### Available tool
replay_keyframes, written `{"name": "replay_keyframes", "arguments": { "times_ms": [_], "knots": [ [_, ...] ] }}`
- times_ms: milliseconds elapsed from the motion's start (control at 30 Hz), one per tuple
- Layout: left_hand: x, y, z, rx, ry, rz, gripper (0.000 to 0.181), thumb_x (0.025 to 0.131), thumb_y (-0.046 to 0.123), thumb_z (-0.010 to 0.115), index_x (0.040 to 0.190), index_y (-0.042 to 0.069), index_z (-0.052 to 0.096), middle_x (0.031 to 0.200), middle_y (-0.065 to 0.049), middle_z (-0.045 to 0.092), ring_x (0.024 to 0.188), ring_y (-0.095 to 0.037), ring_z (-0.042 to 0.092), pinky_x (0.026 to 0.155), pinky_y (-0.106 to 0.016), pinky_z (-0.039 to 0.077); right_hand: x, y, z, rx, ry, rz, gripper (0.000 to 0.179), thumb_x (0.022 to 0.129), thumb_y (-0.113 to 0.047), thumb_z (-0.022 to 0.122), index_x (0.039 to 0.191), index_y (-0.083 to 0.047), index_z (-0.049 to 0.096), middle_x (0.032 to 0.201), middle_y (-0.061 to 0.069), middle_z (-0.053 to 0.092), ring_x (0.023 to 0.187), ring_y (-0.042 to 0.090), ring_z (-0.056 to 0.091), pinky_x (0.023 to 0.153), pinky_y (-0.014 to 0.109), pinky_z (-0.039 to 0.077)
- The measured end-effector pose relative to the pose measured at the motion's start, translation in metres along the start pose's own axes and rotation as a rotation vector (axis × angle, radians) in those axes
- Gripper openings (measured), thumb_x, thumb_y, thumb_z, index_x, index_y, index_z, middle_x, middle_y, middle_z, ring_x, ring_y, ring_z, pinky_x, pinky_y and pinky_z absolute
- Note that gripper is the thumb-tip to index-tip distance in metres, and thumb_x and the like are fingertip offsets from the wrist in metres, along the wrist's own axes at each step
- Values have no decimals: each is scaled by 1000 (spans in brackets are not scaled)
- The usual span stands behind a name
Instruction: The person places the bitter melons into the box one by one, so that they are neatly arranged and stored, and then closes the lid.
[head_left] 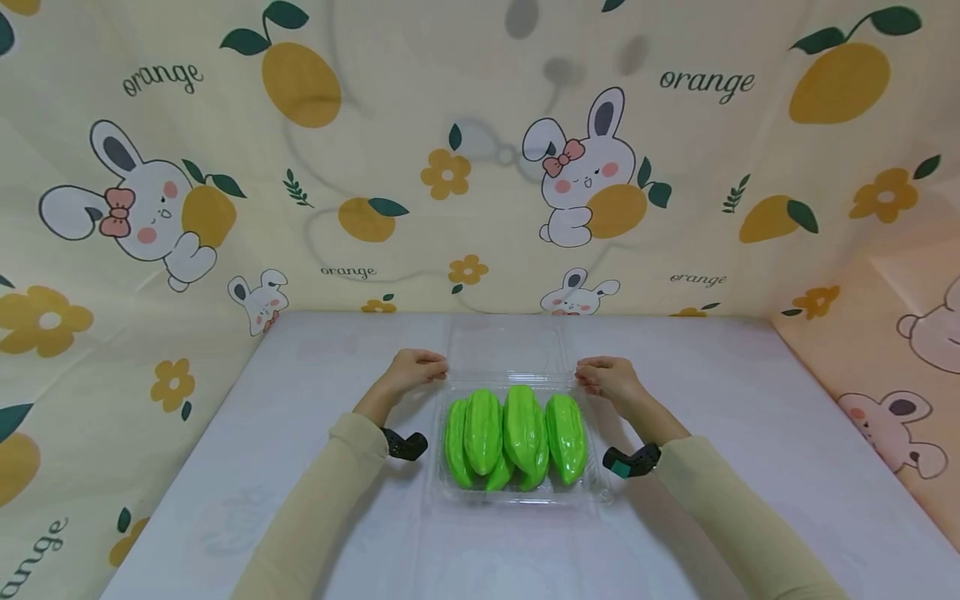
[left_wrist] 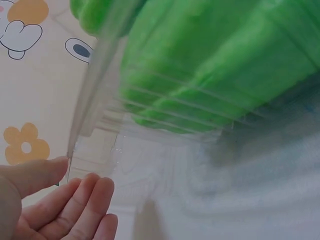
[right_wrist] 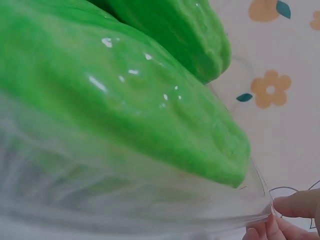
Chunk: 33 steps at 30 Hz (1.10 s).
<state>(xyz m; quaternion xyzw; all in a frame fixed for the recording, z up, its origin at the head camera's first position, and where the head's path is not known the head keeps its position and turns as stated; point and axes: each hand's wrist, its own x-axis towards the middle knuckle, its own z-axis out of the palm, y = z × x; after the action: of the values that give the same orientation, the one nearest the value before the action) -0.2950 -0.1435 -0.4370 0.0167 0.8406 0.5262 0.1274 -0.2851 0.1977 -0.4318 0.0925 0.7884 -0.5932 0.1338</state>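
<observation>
A clear plastic clamshell container (head_left: 525, 497) lies on the table with its lid (head_left: 508, 346) folded back away from me. Inside the base are several glossy, ridged green vegetables that look like bitter melons (head_left: 483, 432), some lying on top of others. My left hand (head_left: 411, 371) is at the container's back left corner, where thumb and fingertips pinch the rim near the hinge. At the back right corner my right hand (head_left: 611, 377) pinches the rim the same way; the right wrist view shows the thumb (right_wrist: 299, 204) against the plastic edge.
The white tabletop (head_left: 300, 500) surrounds the container. Behind it hangs a cream cloth (head_left: 465, 225) printed with rabbits and oranges, and the same print continues along both sides. A black wrist camera (head_left: 405, 446) is strapped on the left wrist, another (head_left: 632, 461) on the right.
</observation>
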Motion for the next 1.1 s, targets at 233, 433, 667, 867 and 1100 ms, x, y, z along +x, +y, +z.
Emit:
{"name": "replay_keyframes", "arguments": {
  "times_ms": [233,433,667,867,1100],
  "knots": [
    [-1,3,0,-2,14,8,34,95,14,59,122,-7,61,113,-24,70,92,-17,72,93,-40,59,-2,-3,1,-14,9,-17,42,97,-13,56,131,11,50,83,-6,67,74,3,61,71,15,58],
    [-2,4,-1,-9,17,8,34,96,14,59,122,-7,61,114,-25,69,98,-25,71,92,-39,59,-5,-4,2,-25,19,-17,42,97,-13,55,131,10,50,86,-4,66,76,5,60,73,16,58],
    [0,3,0,2,26,2,32,96,15,59,120,-5,62,112,-23,70,103,-30,70,88,-36,59,-5,-3,2,-41,43,-28,41,98,-13,54,132,9,50,88,-2,66,75,5,60,70,14,58],
    [-1,3,0,7,40,19,32,96,16,59,120,-4,62,113,-24,69,105,-32,68,89,-37,59,-6,-4,3,-34,62,-42,41,97,-13,55,131,9,51,83,-7,64,74,4,60,70,15,58],
    [-4,3,0,14,55,43,31,96,14,59,119,-6,62,110,-24,70,104,-34,68,87,-39,59,-8,-5,4,-40,72,-42,40,97,-12,56,130,9,51,85,-3,67,73,3,60,69,15,58]
  ]
}}
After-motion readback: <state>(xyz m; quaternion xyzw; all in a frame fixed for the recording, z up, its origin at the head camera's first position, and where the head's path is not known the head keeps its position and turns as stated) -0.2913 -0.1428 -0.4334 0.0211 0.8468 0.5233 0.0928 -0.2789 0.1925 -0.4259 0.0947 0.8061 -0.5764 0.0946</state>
